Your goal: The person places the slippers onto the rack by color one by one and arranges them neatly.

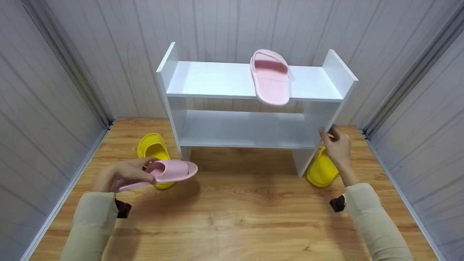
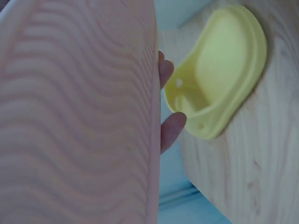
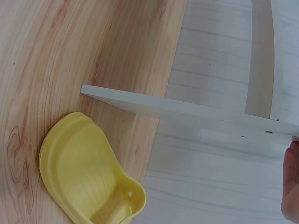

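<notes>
My left hand (image 1: 132, 174) holds a pink slipper (image 1: 175, 171) by its toe-strap opening, above the floor at the left. The slipper's wavy-ribbed sole (image 2: 79, 112) fills much of the left wrist view, with two fingertips (image 2: 173, 130) showing past its edge. At the right, my right hand (image 1: 337, 145) pinches the front edge of the side panel of a white shelf (image 1: 246, 128); its grip is mostly out of the right wrist view. Another pink slipper (image 1: 272, 85) lies on the top board, its heel end overhanging the front edge.
On the wooden floor (image 1: 232, 217), one yellow slipper (image 1: 152, 143) lies left of the shelf, partly behind the held slipper. Another yellow slipper (image 1: 322, 170) lies beside the right panel. Pale panelled walls (image 1: 224, 29) enclose the back and sides.
</notes>
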The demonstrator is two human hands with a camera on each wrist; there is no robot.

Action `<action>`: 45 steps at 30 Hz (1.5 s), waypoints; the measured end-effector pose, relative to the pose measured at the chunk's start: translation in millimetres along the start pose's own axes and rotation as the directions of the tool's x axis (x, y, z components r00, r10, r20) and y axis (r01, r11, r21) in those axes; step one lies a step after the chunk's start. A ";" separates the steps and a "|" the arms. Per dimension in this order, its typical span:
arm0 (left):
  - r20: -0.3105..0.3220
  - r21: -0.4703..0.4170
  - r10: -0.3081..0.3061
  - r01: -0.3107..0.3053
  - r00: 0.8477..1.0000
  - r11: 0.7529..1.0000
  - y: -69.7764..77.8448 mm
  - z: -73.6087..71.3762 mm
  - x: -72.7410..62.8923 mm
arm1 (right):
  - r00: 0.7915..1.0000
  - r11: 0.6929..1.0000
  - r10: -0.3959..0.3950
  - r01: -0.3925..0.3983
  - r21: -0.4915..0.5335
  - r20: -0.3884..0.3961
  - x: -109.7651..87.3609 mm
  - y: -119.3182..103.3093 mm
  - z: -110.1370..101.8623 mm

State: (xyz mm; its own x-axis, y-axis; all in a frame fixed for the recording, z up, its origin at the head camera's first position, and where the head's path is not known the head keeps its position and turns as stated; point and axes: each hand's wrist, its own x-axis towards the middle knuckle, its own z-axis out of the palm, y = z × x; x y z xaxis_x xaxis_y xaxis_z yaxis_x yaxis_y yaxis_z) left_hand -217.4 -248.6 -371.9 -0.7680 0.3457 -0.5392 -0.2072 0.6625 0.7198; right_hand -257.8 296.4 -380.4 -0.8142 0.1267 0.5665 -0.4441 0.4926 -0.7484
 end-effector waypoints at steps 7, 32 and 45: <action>0.009 -0.008 0.097 -0.097 0.995 0.995 19.0 7.1 -0.7 | 1.000 1.000 -0.006 0.006 0.000 -0.011 0.6 0.3 0.0; -0.066 0.476 0.514 -0.426 0.855 0.769 98.4 28.0 -22.6 | 1.000 0.999 -0.005 0.005 0.038 -0.020 0.2 0.7 1.2; -0.141 0.560 0.544 -0.387 0.827 0.733 143.6 32.1 -46.5 | 1.000 1.000 -0.002 0.002 0.025 -0.003 0.1 -0.4 3.6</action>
State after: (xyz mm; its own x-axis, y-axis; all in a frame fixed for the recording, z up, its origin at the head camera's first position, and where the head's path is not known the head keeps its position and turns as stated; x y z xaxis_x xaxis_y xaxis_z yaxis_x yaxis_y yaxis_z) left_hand -192.0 -148.2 -257.4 -0.8333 0.5527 0.0078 0.4848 0.7239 0.4908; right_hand -259.1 293.1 -381.3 -0.8120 0.1284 0.5693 -0.4552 0.4712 -0.7555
